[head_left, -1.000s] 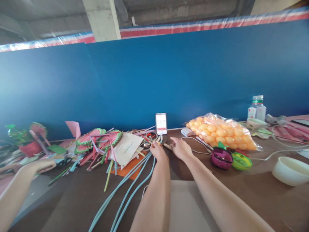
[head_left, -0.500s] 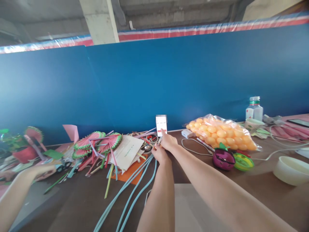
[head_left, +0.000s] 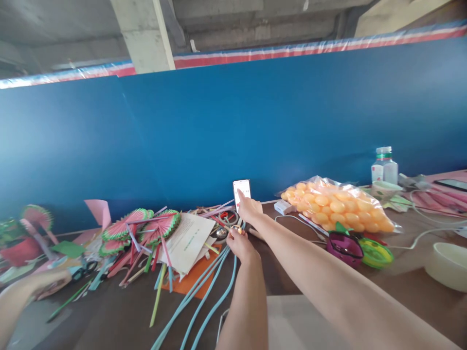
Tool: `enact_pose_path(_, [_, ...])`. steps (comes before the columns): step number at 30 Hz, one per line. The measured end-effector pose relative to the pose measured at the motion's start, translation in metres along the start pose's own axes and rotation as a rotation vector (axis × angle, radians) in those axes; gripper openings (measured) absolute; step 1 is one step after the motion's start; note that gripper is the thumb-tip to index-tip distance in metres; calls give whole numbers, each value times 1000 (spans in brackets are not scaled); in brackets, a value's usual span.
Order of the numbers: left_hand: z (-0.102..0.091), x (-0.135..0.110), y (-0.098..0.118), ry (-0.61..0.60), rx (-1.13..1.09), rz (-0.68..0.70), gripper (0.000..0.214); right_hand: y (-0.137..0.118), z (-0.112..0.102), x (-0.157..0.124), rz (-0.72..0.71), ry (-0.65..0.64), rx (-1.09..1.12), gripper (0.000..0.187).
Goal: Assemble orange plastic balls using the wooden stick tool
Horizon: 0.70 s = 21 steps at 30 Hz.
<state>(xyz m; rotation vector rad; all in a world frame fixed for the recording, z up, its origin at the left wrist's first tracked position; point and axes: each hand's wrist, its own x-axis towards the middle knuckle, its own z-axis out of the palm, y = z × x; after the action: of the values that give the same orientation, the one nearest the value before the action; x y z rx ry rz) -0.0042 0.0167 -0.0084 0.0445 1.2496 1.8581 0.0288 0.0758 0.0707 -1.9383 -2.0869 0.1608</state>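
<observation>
Fingers of the right hand (head_left: 250,210) differ: the forefinger is stretched out with its tip on the screen of the phone (head_left: 242,188), and the others curl loosely under. On the left hand (head_left: 240,244), thumb and fingertips pinch a small orange piece (head_left: 236,228), held just nearer than the phone.

A blue board (head_left: 292,126) runs along the far edge of the table (head_left: 91,321). The phone stands upright against the board, about midway along that edge. Right of the phone, near the far edge, lies a clear bag of orange balls (head_left: 339,204). Long light-blue tubes (head_left: 204,291) run from beside the left hand toward the near edge. Left of the hands sits a heap of paper fans (head_left: 146,223) and coloured strips, with a printed sheet (head_left: 189,238) lying against it. A white bowl (head_left: 448,265) sits toward the right edge, and a purple bowl (head_left: 345,248) lies just in front of the bag. A bottle (head_left: 385,167) stands by the far edge. Another person's hand (head_left: 44,287) rests near the left corner.
</observation>
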Motion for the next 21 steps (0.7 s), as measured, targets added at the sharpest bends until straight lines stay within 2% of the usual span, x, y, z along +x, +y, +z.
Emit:
enact_pose_path(7, [-1, 0, 0, -6, 1, -19, 16, -4, -2, 22, -2, -14, -40, 85])
enact_pose_path(21, [-2, 4, -4, -21, 43, -14, 15, -3, -4, 28, -13, -6, -35, 86])
